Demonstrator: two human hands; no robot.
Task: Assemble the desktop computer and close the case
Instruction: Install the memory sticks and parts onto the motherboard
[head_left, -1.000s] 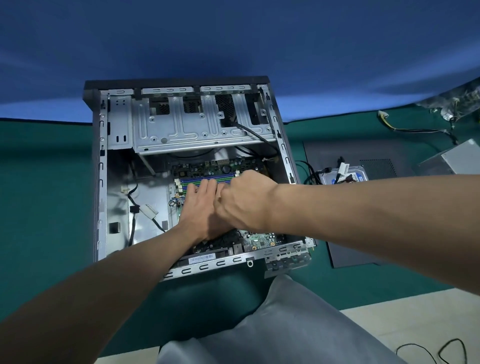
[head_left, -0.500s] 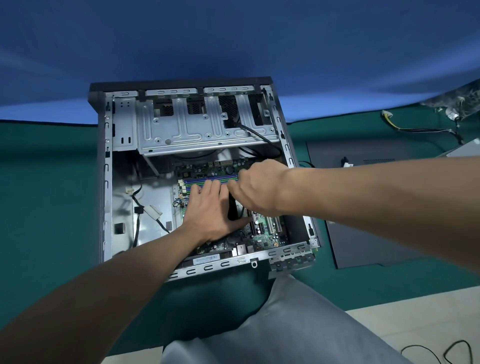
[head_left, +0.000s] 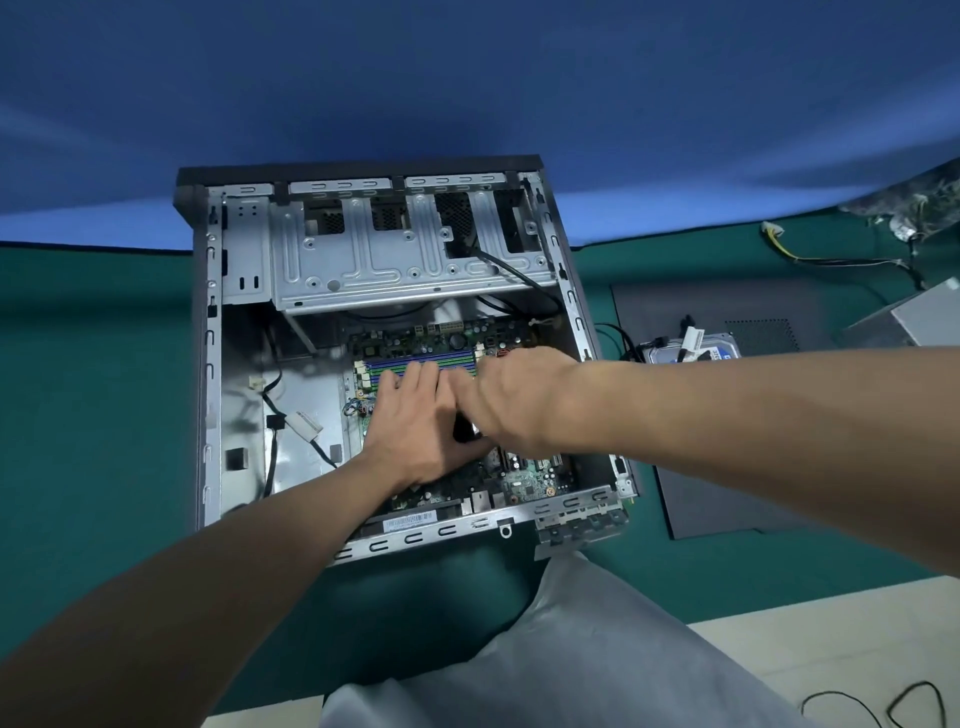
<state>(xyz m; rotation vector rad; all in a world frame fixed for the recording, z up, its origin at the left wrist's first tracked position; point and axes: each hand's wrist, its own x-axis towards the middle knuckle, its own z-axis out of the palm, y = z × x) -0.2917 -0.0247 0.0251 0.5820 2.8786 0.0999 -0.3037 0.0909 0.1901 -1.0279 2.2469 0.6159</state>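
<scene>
Since the earlier frame the right hand (head_left: 519, 402) is swinging back toward nine o'clock, so that it is meeting the left hand (head_left: 415, 426) again. The left hand is lying flat on the motherboard (head_left: 524, 486), fingers straight and reaching toward twelve o'clock, with the tips touching the memory slots (head_left: 415, 362). The right hand is arching over the board with its fingers curled down. It is blurring, and I cannot tell whether it is grasping anything. A small dark part (head_left: 465, 431) is showing between the two hands, too hidden to name.

Around them the case (head_left: 208, 364) is lying on its side on the green table (head_left: 78, 389), open face up, with the board already sitting inside. At twelve o'clock the drive cage (head_left: 389, 260) is showing no drive in it, and at nine o'clock loose cables (head_left: 270, 415) are trailing across the case floor.

At three o'clock, outside the case, the hard drive (head_left: 691, 351) is resting on the side panel (head_left: 727, 441). Toward two o'clock what looks like the power supply (head_left: 930, 317) and its wires (head_left: 831, 258) are waiting too. Judging by this, the work is standing near its middle: the board is in and something is being seated on it, while the drive, power supply, cabling and panel are all remaining.
</scene>
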